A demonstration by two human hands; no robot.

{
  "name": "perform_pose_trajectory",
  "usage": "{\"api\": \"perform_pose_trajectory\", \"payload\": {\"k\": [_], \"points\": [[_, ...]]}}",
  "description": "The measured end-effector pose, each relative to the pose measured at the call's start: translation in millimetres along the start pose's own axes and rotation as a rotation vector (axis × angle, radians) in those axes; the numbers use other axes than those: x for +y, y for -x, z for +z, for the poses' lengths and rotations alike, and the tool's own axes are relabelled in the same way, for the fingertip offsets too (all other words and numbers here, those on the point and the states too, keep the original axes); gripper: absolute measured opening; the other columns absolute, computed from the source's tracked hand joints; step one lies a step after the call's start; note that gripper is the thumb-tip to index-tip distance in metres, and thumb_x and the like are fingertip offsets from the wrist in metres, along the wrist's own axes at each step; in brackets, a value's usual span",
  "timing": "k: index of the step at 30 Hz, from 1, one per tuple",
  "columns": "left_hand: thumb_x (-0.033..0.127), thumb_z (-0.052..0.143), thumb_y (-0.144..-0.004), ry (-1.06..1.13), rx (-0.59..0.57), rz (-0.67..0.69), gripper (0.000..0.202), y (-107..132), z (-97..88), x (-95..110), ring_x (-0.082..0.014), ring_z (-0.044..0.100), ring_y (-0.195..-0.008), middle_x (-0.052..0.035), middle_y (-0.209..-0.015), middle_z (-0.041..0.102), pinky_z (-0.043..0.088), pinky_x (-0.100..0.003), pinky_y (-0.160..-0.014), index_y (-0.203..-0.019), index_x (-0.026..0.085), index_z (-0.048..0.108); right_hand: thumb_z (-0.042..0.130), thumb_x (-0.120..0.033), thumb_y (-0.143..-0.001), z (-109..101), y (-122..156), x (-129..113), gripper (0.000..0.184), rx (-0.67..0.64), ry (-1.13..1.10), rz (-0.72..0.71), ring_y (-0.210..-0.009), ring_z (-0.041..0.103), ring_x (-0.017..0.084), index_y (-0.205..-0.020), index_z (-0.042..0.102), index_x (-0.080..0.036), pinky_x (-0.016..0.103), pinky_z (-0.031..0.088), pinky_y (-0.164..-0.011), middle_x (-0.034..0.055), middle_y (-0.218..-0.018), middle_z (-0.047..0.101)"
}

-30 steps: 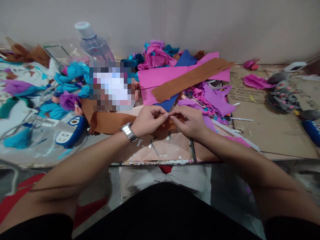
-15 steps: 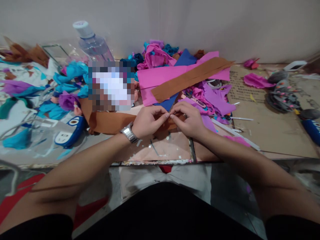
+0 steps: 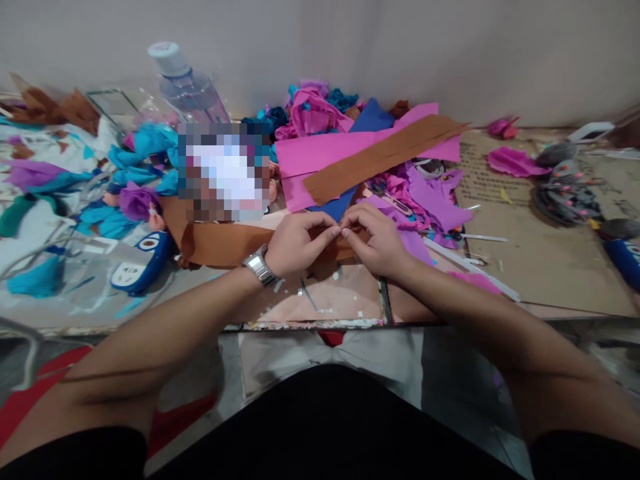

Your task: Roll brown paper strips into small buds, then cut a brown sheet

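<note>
A long strip of brown crepe paper (image 3: 225, 244) runs along the table's front and passes under both hands. My left hand (image 3: 298, 244), with a metal watch (image 3: 260, 265) on its wrist, pinches the strip's upper edge. Against it, fingertip to fingertip, my right hand (image 3: 376, 241) pinches the same edge. The exact bit of paper between the fingertips is hidden. Just behind the hands lie pink crepe paper sheets (image 3: 327, 152), a second brown strip (image 3: 385, 157) on top of them, and a blue piece (image 3: 341, 203).
At the back left stands a clear bottle (image 3: 193, 93) with a white cap. Blue and purple paper flowers (image 3: 139, 201) and a blue tape measure-like case (image 3: 143, 263) lie left. On the right, cardboard (image 3: 505, 247) carries a dark pincushion-like object (image 3: 565, 193). White sticks (image 3: 470, 268) lie near my right hand.
Almost nothing differs. Both hands stay pinched together on the brown paper, and the whole view has shifted very slightly.
</note>
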State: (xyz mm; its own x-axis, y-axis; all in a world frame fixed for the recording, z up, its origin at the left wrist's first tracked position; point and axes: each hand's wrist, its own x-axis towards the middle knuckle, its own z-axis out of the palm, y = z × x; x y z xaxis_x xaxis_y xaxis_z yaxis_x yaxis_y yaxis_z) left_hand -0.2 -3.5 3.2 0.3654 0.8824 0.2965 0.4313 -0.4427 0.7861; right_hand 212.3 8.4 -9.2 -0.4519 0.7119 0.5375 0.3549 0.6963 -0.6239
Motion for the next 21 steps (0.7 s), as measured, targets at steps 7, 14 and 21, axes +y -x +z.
{"api": "perform_pose_trajectory", "payload": {"k": [7,14,21], "points": [[0.038,0.061,-0.099,-0.081,0.030,0.040,0.026,0.4,1.8,-0.5,-0.0200,0.072,-0.087,-0.0052,-0.097,0.081,0.051,-0.032,-0.082,-0.098,0.019,0.079,0.060,-0.021,-0.097,3.5,0.4,2.9,0.005,0.001,-0.040,0.042,-0.092,0.061,0.021,-0.093,0.060,-0.022,0.037,0.050,-0.083,0.0050,-0.095,0.064],[0.039,0.059,-0.102,-0.232,0.062,0.137,0.027,2.5,2.3,-1.2,-0.0222,0.071,-0.091,-0.0065,-0.098,0.081,0.049,-0.036,-0.089,-0.098,0.020,0.078,0.060,-0.020,-0.097,3.6,0.5,2.4,0.006,0.000,-0.072,0.083,-0.091,0.061,0.021,-0.092,0.061,-0.021,0.036,0.049,-0.084,0.0049,-0.095,0.065],[0.039,0.055,-0.103,-0.276,0.035,0.158,0.028,2.8,4.3,-2.9,-0.0231,0.070,-0.094,-0.0077,-0.100,0.079,0.048,-0.038,-0.091,-0.102,0.020,0.077,0.058,-0.023,-0.099,4.7,1.2,5.0,0.009,-0.030,-0.108,0.117,-0.091,0.061,0.020,-0.091,0.060,-0.021,0.035,0.049,-0.082,0.0045,-0.095,0.065]]}}
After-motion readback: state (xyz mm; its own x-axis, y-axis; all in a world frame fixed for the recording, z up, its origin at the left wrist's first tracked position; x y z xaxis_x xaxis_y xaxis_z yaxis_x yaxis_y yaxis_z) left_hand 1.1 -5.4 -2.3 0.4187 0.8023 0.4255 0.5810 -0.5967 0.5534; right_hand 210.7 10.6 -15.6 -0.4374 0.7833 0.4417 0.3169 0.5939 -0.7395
